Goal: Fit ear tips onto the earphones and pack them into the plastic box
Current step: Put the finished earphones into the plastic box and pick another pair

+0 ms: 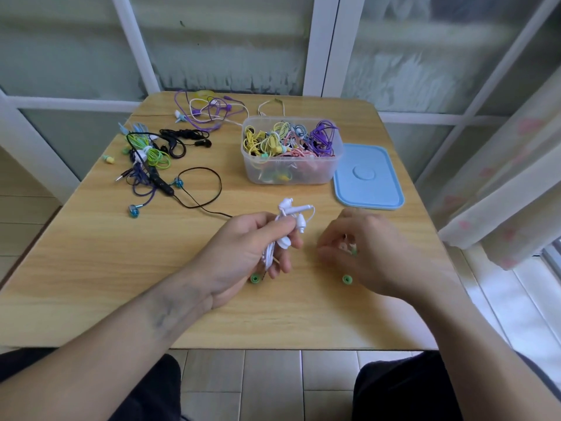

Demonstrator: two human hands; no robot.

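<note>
My left hand (243, 253) grips a bundled pair of white earphones (291, 220), the buds and plug sticking out above my fingers. My right hand (361, 247) hovers just to the right, fingers curled, pinching a small green ear tip (353, 252) that is mostly hidden. Two loose green ear tips lie on the table: one (255, 278) under my left hand, one (347, 279) under my right. The clear plastic box (291, 174) stands beyond, filled with several coiled coloured earphones.
The box's blue lid (368, 177) lies flat to its right. Tangled black, green, purple and blue earphones (151, 159) spread over the wooden table's (91, 268) left and back. A curtain (510, 177) hangs at the right.
</note>
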